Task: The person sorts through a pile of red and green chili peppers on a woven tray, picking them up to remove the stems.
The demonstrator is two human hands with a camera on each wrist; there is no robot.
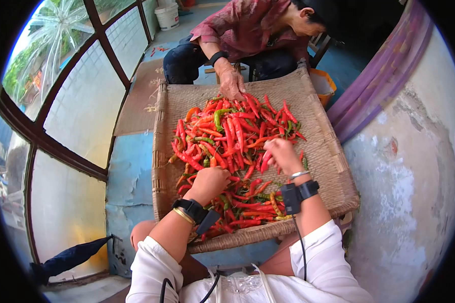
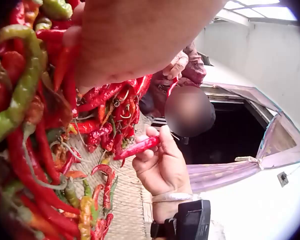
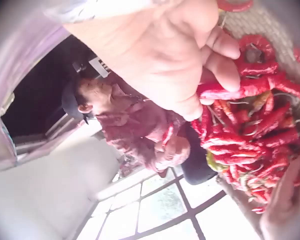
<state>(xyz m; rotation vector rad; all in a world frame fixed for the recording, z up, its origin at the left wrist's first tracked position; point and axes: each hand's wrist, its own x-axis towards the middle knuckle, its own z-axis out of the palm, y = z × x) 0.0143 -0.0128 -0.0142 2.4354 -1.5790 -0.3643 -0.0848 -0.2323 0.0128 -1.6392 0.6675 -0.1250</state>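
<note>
A heap of mostly red chili peppers (image 1: 232, 126), with some green and orange ones, lies on a woven tray (image 1: 328, 171) across the person's lap. Above the right side of the heap, the right hand (image 1: 284, 155) pinches a red chili pepper (image 2: 140, 148) between thumb and fingers. That chili stretches out over the heap in the right wrist view. At the near left of the heap is the left hand (image 1: 210, 184), back upward, its fingers reaching down among the chilies. Its fingertips are mostly hidden, and I cannot tell whether they grip a chili.
Across the tray sits another person (image 1: 253, 30), whose hand (image 1: 231, 83) is at the heap's far edge, holding a red chili. A yellow-rimmed container (image 1: 322, 83) stands beyond the far right corner. Windows (image 1: 81, 101) line the left; a purple curtain (image 1: 369, 96) and wall (image 1: 394, 202), the right.
</note>
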